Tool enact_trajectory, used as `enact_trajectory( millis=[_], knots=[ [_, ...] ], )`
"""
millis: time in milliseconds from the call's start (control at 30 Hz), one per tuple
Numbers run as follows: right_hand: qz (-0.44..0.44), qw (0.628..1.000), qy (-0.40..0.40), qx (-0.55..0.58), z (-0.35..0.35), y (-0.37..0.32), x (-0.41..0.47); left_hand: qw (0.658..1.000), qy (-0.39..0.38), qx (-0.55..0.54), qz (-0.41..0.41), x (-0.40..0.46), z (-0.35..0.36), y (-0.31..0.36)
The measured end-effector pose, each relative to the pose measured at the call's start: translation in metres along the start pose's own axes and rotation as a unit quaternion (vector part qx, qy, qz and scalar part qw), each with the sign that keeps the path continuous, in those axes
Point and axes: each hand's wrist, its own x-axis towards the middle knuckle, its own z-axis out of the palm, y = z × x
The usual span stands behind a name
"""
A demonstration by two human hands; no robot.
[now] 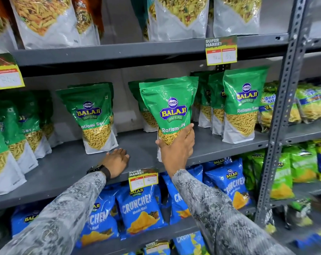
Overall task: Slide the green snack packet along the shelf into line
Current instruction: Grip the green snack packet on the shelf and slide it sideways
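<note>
A: State the position of the green snack packet (172,111).

B: It stands upright near the front edge of the grey shelf (67,168), in the gap between two rows of matching packets. Its lower edge is hidden behind the right hand (176,148), so contact with the shelf cannot be confirmed.

A: State the condition of the right hand.

B: The fingers (190,129) wrap around the packet's lower right side and the thumb presses its lower left side. The hand is closed on the packet's bottom portion.

A: State the condition of the left hand (117,161).

B: It rests palm down on the bare shelf surface, fingers extended and spread flat, holding nothing. It lies just in front of the left neighbouring packet (93,116) and apart from the held packet. A black wristwatch (97,169) sits on that wrist.

A: Describe the neighbouring stock.

B: A right neighbouring packet (240,105) stands at the front of its row, close to the grey shelf upright (285,107). Another green packet (146,109) stands directly behind the held one. Blue crisp bags (139,208) fill the shelf below. A yellow price tag (143,179) hangs from the shelf edge between the two forearms.
</note>
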Motion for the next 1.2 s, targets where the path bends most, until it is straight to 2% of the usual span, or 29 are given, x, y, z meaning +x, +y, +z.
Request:
enact_trajectory(
  millis=[267, 600, 1200],
  knots=[
    [-0.008, 1.000, -0.007, 0.012, -0.008, 0.003, -0.003, 1.000, -0.001, 0.020, 0.018, 0.001, 0.002, -0.002],
    [-0.048, 0.996, -0.070, 0.034, -0.015, 0.018, -0.006, 0.998, 0.009, 0.052, 0.030, 0.000, 0.002, 0.000],
    [-0.052, 0.997, -0.061, 0.014, 0.002, 0.017, 0.001, 0.998, 0.005, 0.052, 0.033, -0.002, 0.001, 0.001]
  ],
)
